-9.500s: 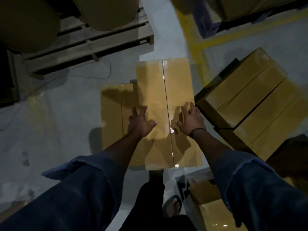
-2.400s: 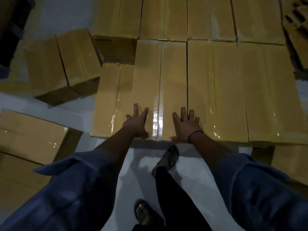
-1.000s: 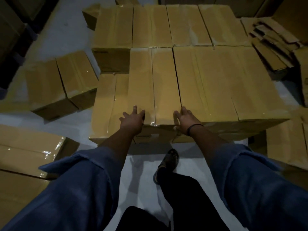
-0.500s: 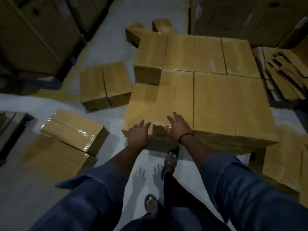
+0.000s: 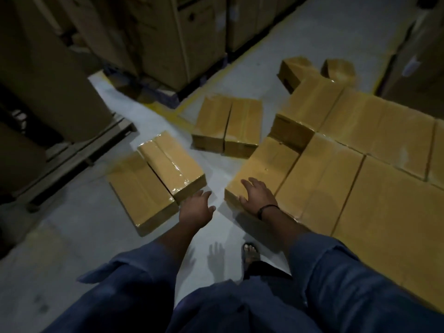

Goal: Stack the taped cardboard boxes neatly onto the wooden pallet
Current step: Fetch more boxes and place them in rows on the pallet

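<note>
A stack of taped cardboard boxes (image 5: 360, 169) fills the right side; the pallet under it is hidden. My right hand (image 5: 258, 194) hovers over the near corner of the lowest box (image 5: 266, 164) with fingers spread, holding nothing; whether it touches the box I cannot tell. My left hand (image 5: 195, 209) hangs over the bare floor, fingers relaxed and empty, close to the corner of a pair of loose taped boxes (image 5: 156, 181) lying on the floor to the left. Another loose pair of boxes (image 5: 227, 126) sits further back.
Two small boxes (image 5: 314, 70) lie behind the stack. A wooden pallet (image 5: 79, 152) with large cartons stands at the left. Tall cartons (image 5: 182, 37) line the far side behind a yellow floor line. My sandalled foot (image 5: 249, 252) is on the grey floor.
Both hands have come off the box placed on the stack. The view has swung left toward the loose boxes on the floor, and my left hand has moved out over the floor.
</note>
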Available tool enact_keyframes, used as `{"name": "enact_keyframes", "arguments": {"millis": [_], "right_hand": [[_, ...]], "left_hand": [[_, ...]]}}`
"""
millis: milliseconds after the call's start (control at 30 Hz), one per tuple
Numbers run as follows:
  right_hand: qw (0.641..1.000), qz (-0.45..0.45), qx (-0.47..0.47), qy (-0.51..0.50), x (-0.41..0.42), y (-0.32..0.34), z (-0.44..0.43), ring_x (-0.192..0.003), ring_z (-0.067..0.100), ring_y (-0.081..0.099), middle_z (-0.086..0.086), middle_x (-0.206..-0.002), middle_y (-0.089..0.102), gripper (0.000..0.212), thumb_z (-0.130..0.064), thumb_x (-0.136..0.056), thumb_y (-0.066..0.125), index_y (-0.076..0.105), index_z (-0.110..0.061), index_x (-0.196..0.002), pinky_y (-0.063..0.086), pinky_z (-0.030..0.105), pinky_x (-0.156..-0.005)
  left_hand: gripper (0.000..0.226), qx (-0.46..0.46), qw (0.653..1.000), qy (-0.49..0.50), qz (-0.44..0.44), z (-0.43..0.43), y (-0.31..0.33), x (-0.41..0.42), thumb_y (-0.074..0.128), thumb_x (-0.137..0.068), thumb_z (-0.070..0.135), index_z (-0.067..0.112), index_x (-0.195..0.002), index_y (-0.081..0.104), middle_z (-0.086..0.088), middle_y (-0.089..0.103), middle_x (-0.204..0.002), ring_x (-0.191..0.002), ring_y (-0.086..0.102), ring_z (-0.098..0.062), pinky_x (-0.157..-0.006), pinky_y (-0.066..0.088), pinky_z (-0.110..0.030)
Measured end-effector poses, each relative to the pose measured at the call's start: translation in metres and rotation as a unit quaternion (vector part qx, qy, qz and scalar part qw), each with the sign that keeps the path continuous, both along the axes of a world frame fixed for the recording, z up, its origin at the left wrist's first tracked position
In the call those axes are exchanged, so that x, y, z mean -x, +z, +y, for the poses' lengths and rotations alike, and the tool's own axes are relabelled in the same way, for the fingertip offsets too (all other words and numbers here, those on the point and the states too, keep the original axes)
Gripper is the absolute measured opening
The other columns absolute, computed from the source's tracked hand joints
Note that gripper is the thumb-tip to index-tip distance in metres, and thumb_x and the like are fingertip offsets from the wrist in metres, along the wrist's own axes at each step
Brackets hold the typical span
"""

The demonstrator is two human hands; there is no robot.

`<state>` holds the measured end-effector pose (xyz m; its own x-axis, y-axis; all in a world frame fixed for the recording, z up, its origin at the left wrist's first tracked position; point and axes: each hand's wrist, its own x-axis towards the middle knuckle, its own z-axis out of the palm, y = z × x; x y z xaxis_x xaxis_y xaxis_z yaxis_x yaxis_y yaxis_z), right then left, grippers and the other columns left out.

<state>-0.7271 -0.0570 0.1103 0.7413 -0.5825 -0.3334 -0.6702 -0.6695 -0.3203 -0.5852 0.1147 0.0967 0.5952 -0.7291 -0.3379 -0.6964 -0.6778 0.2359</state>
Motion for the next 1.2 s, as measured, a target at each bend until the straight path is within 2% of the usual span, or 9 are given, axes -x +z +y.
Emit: {"name": "enact_keyframes", "arguments": {"millis": [167,300,467,733,933,1200], "right_hand": [[0.997,-0.006,0.004,0.079,-0.054,0.001,-0.029,-0.143,0.032,0.035,0.008,-0.16,0.037,0.063,-0.045,-0.099,0.054,0.036,-0.023,-0.155,0.036,0.041,-0.114],[0.99,-0.008,0.004,0.138,-0.09,0.009,-0.049,-0.139,0.032,0.04,0.008,-0.155,0.043,0.063,-0.047,-0.1,0.054,0.036,-0.022,-0.155,0.039,0.042,-0.112],[0.977,-0.002,0.009,0.212,-0.131,0.013,-0.074,-0.139,0.031,0.041,0.007,-0.155,0.044,0.064,-0.047,-0.1,0.052,0.034,-0.022,-0.156,0.038,0.042,-0.112],[0.963,0.019,-0.005,0.27,-0.206,0.0,-0.08,-0.134,0.034,0.044,0.009,-0.149,0.048,0.061,-0.046,-0.1,0.054,0.038,-0.022,-0.153,0.041,0.043,-0.108],[0.957,0.048,-0.005,0.287,-0.287,-0.02,-0.077,-0.134,0.033,0.044,0.009,-0.149,0.048,0.061,-0.046,-0.1,0.053,0.037,-0.023,-0.154,0.042,0.043,-0.108],[0.964,0.084,-0.001,0.251,-0.404,-0.036,-0.081,-0.133,0.032,0.045,0.009,-0.147,0.05,0.059,-0.047,-0.1,0.052,0.038,-0.023,-0.152,0.043,0.044,-0.107]], "left_hand": [[0.057,0.0,0.997,0.075,-0.013,-0.011,0.008,-0.028,0.057,-0.099,0.051,0.028,-0.15,0.046,-0.003,0.059,-0.144,-0.128,0.056,-0.032,-0.1,0.049,-0.044],[0.056,0.01,0.99,0.143,-0.012,-0.018,0.013,-0.043,0.058,-0.096,0.053,0.028,-0.145,0.051,-0.002,0.062,-0.138,-0.121,0.059,-0.031,-0.097,0.051,-0.047],[0.057,0.038,0.975,0.218,-0.015,-0.026,0.022,-0.06,0.06,-0.097,0.048,0.027,-0.149,0.05,-0.001,0.058,-0.145,-0.126,0.057,-0.031,-0.102,0.048,-0.047],[0.058,0.034,0.953,0.302,-0.001,-0.016,0.013,-0.105,0.063,-0.097,0.045,0.027,-0.15,0.049,0.0,0.056,-0.149,-0.128,0.056,-0.029,-0.106,0.046,-0.047],[0.058,0.032,0.947,0.318,0.011,-0.005,-0.007,-0.181,0.064,-0.095,0.045,0.027,-0.149,0.05,0.0,0.057,-0.148,-0.127,0.058,-0.029,-0.106,0.047,-0.046],[0.058,0.02,0.955,0.293,0.048,-0.008,-0.029,-0.32,0.06,-0.097,0.047,0.028,-0.151,0.047,0.0,0.055,-0.15,-0.129,0.056,-0.027,-0.106,0.046,-0.046]]}}
